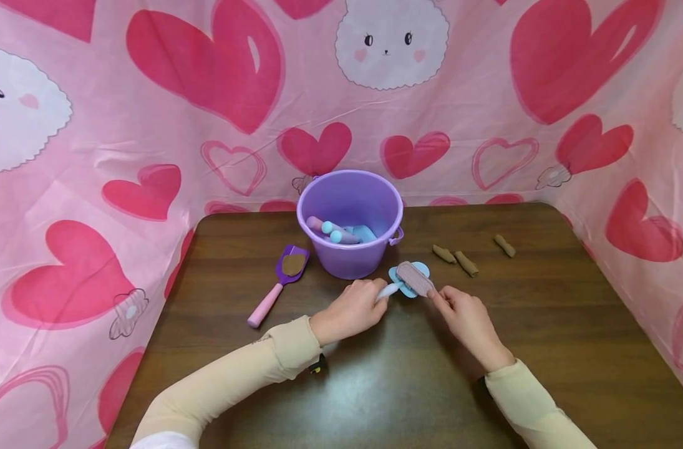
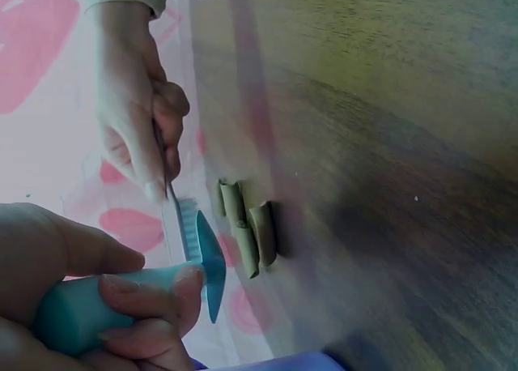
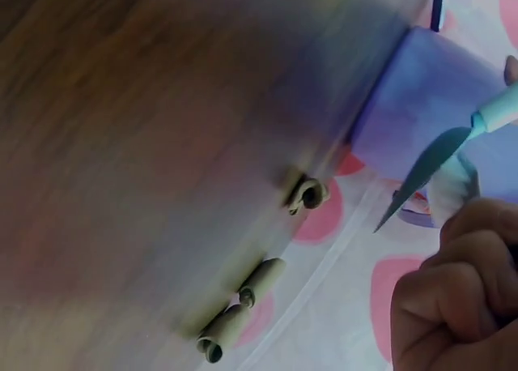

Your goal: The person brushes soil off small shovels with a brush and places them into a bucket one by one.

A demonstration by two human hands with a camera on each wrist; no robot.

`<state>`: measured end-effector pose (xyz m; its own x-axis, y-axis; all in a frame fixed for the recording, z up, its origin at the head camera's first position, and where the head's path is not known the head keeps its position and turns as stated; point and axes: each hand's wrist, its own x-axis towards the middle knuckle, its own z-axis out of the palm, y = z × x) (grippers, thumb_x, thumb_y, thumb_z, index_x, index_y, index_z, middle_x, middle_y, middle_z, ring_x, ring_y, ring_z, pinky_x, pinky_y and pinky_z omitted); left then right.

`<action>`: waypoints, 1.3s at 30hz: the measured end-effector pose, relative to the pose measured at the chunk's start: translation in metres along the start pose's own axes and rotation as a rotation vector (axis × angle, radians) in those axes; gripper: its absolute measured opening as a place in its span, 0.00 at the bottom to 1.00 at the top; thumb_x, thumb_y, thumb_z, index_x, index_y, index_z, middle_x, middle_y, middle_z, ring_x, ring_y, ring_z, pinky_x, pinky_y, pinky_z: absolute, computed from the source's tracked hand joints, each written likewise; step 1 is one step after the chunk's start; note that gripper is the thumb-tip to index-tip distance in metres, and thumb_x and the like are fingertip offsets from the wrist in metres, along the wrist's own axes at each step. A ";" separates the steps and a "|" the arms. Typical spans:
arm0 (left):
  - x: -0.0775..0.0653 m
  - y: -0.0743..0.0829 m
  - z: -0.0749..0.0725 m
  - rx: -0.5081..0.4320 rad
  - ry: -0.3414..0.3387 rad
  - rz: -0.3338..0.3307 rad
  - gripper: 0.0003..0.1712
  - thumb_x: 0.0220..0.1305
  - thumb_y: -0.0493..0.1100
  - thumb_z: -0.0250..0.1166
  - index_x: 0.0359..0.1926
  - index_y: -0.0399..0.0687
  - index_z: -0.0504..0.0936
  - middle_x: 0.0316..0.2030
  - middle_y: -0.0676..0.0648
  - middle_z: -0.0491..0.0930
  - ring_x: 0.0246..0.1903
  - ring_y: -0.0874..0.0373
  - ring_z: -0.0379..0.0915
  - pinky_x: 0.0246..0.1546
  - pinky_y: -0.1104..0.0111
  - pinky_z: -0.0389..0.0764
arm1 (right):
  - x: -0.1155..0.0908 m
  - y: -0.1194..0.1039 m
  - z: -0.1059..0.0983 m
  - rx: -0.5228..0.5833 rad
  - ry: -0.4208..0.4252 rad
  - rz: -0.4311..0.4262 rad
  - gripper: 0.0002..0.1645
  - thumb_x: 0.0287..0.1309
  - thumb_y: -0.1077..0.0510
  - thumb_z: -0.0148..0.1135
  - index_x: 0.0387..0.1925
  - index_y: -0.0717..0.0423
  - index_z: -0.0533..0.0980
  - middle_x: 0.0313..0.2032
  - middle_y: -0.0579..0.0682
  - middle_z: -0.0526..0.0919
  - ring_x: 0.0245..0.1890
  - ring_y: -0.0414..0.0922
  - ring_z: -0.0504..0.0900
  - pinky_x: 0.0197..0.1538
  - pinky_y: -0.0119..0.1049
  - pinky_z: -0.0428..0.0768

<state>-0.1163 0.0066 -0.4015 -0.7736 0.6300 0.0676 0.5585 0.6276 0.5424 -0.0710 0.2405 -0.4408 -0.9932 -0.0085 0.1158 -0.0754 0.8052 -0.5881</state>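
Observation:
My left hand (image 1: 352,310) grips the pale handle of a light blue toy sand shovel (image 1: 423,269) with a flat, lobed head. In the left wrist view its thumb and fingers curl round the handle, and the shovel head (image 2: 214,262) stands edge-on. Between finger and thumb, my right hand (image 1: 470,321) pinches a flat mauve ribbed pad (image 1: 413,279), which looks like folded cloth. This pad lies across the shovel head and covers its middle. From the right wrist, curled fingers (image 3: 461,282) show beside the pale pad (image 3: 453,189).
A purple bucket (image 1: 349,260) holding several pink and blue handled toys stands behind the hands. Left of it lies a purple shovel (image 1: 266,304) with a pink handle and a brown patch in its scoop. Three brown rolls (image 1: 466,264) lie at the back right.

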 end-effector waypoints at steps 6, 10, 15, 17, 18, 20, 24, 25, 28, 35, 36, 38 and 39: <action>-0.001 0.002 0.002 0.014 -0.010 0.019 0.08 0.63 0.39 0.55 0.27 0.47 0.70 0.19 0.51 0.66 0.18 0.60 0.65 0.16 0.73 0.67 | 0.000 0.001 0.002 -0.023 0.051 0.026 0.21 0.64 0.44 0.53 0.23 0.53 0.74 0.14 0.44 0.66 0.15 0.42 0.63 0.21 0.35 0.63; -0.001 0.001 0.004 0.029 0.002 0.038 0.08 0.63 0.38 0.56 0.26 0.47 0.69 0.18 0.52 0.66 0.18 0.60 0.65 0.16 0.73 0.66 | 0.001 0.002 0.003 -0.017 0.063 0.042 0.20 0.64 0.46 0.53 0.21 0.53 0.73 0.14 0.44 0.66 0.14 0.42 0.63 0.20 0.35 0.63; -0.001 0.001 0.004 0.039 0.009 0.046 0.08 0.62 0.38 0.56 0.26 0.47 0.70 0.18 0.52 0.66 0.18 0.60 0.65 0.16 0.73 0.67 | 0.002 0.003 0.001 -0.014 0.057 0.056 0.21 0.65 0.45 0.52 0.20 0.53 0.71 0.14 0.44 0.66 0.15 0.42 0.63 0.20 0.35 0.62; -0.001 0.001 0.004 0.047 0.010 0.043 0.09 0.62 0.38 0.56 0.25 0.47 0.69 0.18 0.52 0.66 0.18 0.60 0.65 0.16 0.73 0.67 | 0.002 0.002 0.001 -0.015 0.068 0.045 0.21 0.65 0.45 0.51 0.20 0.53 0.71 0.14 0.44 0.65 0.15 0.42 0.63 0.20 0.35 0.62; 0.000 0.000 0.004 0.053 0.013 0.041 0.09 0.62 0.38 0.56 0.25 0.47 0.69 0.18 0.52 0.65 0.18 0.60 0.65 0.16 0.73 0.67 | 0.001 0.002 0.000 -0.016 0.073 0.036 0.21 0.65 0.45 0.51 0.21 0.52 0.71 0.14 0.43 0.65 0.15 0.42 0.63 0.20 0.35 0.62; 0.001 0.000 0.003 0.059 0.020 0.036 0.09 0.61 0.38 0.56 0.24 0.46 0.69 0.17 0.52 0.64 0.18 0.60 0.65 0.17 0.72 0.67 | 0.001 0.001 0.000 -0.005 0.075 0.004 0.20 0.65 0.46 0.52 0.20 0.51 0.70 0.14 0.42 0.64 0.14 0.41 0.62 0.20 0.34 0.61; 0.003 -0.001 0.001 0.057 0.024 0.025 0.11 0.61 0.37 0.56 0.22 0.47 0.68 0.16 0.53 0.63 0.18 0.60 0.64 0.17 0.72 0.66 | -0.001 -0.001 0.002 -0.001 0.030 -0.071 0.19 0.65 0.46 0.53 0.21 0.49 0.71 0.13 0.40 0.62 0.13 0.37 0.60 0.18 0.32 0.60; 0.003 0.000 0.001 0.048 0.019 0.022 0.11 0.61 0.37 0.56 0.22 0.47 0.68 0.16 0.53 0.63 0.18 0.60 0.64 0.17 0.72 0.66 | -0.001 -0.001 0.002 -0.003 0.020 -0.080 0.18 0.65 0.47 0.53 0.21 0.49 0.71 0.13 0.39 0.62 0.13 0.37 0.60 0.18 0.31 0.60; 0.003 0.002 0.000 0.035 0.010 0.021 0.11 0.61 0.38 0.56 0.22 0.47 0.68 0.16 0.53 0.63 0.18 0.60 0.64 0.17 0.72 0.67 | -0.001 -0.001 0.002 -0.024 0.025 -0.061 0.18 0.65 0.47 0.54 0.21 0.49 0.71 0.13 0.40 0.63 0.14 0.38 0.61 0.19 0.33 0.61; 0.002 0.004 -0.001 0.044 0.025 0.036 0.09 0.62 0.38 0.56 0.24 0.47 0.69 0.18 0.52 0.65 0.19 0.59 0.66 0.18 0.71 0.67 | 0.002 -0.001 0.000 -0.029 0.073 -0.004 0.19 0.65 0.48 0.54 0.20 0.52 0.71 0.13 0.43 0.64 0.14 0.42 0.63 0.21 0.36 0.62; 0.002 0.005 0.000 0.043 0.026 0.038 0.09 0.62 0.38 0.56 0.24 0.47 0.69 0.18 0.52 0.65 0.20 0.59 0.66 0.18 0.71 0.67 | 0.002 0.000 0.000 -0.030 0.075 -0.001 0.20 0.65 0.48 0.53 0.20 0.52 0.71 0.13 0.44 0.64 0.14 0.43 0.63 0.21 0.36 0.62; 0.002 0.005 0.000 0.044 0.029 0.042 0.09 0.62 0.38 0.56 0.24 0.47 0.69 0.18 0.52 0.65 0.19 0.59 0.66 0.17 0.71 0.67 | 0.002 0.001 0.000 -0.030 0.077 0.006 0.20 0.65 0.47 0.53 0.20 0.52 0.71 0.13 0.44 0.64 0.14 0.43 0.63 0.20 0.36 0.62; 0.001 0.005 0.001 0.043 0.028 0.044 0.10 0.62 0.38 0.56 0.24 0.47 0.69 0.17 0.52 0.65 0.19 0.59 0.66 0.17 0.71 0.67 | 0.002 0.001 0.001 -0.029 0.077 0.009 0.20 0.65 0.47 0.53 0.20 0.52 0.71 0.13 0.44 0.64 0.14 0.43 0.62 0.20 0.36 0.62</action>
<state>-0.1145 0.0106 -0.3994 -0.7561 0.6443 0.1145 0.6037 0.6192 0.5021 -0.0735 0.2412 -0.4418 -0.9840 0.0438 0.1727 -0.0627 0.8222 -0.5658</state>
